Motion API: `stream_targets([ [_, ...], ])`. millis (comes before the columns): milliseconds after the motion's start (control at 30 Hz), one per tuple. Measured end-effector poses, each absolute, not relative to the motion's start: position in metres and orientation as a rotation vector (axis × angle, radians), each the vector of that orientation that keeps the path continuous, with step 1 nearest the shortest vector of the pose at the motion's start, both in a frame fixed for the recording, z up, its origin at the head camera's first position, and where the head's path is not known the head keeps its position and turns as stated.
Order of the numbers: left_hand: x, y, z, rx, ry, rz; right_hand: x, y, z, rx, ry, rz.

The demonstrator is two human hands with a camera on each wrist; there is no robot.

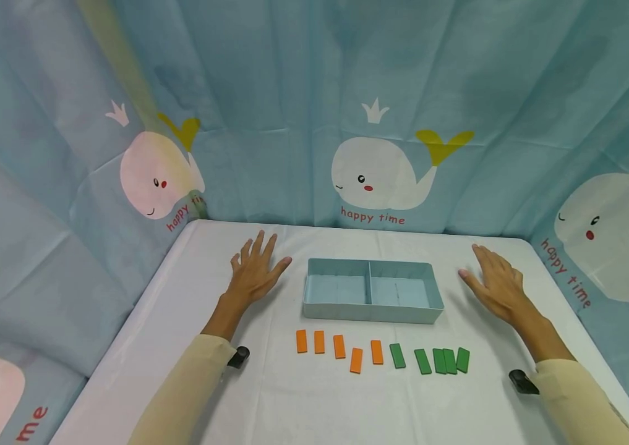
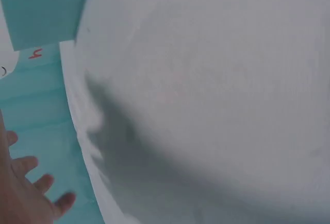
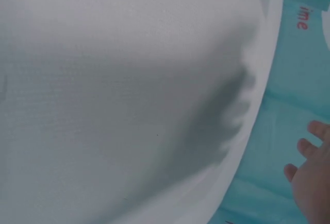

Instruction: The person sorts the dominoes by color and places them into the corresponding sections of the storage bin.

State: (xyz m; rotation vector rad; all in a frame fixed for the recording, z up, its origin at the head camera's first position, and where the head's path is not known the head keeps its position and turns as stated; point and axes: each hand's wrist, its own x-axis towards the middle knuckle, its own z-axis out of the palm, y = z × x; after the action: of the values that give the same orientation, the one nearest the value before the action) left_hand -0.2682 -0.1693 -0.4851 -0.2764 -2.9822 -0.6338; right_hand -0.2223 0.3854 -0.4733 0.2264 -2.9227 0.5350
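My left hand (image 1: 255, 269) lies flat on the white table, fingers spread, just left of a light blue two-compartment tray (image 1: 371, 316). On the tray's other side my right hand (image 1: 495, 281) rests flat too, fingers straight. Neither hand holds anything. In front of the tray runs a row of flat tiles: several orange tiles (image 1: 339, 347) on the left and several green tiles (image 1: 440, 360) on the right. Both tray compartments look bare. Each wrist view catches only fingertips, the left hand (image 2: 26, 193) and the right hand (image 3: 312, 170), over the white cloth.
The white table (image 1: 314, 408) is walled on three sides by a blue curtain (image 1: 314, 93) printed with whales. Its left edge and right edge lie close outside my hands. Black wrist-camera mounts (image 1: 239, 356) sit at both cuffs.
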Motion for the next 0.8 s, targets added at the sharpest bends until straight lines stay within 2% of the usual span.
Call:
stream_targets([
  [233,-0.255,-0.156,-0.479,-0.402,-2.979,-1.071,-0.209,0.381,-0.47,0.245,-2.895,0.734],
  [467,-0.24,-0.141,-0.48,-0.399,-2.908,-1.468,-0.188,0.371,-0.467,0.23,-2.869,0.888],
  [800,-0.227,-0.126,-0.485,-0.371,-2.826,-1.724,-0.161,0.359,-0.461,0.279,-2.807,0.96],
])
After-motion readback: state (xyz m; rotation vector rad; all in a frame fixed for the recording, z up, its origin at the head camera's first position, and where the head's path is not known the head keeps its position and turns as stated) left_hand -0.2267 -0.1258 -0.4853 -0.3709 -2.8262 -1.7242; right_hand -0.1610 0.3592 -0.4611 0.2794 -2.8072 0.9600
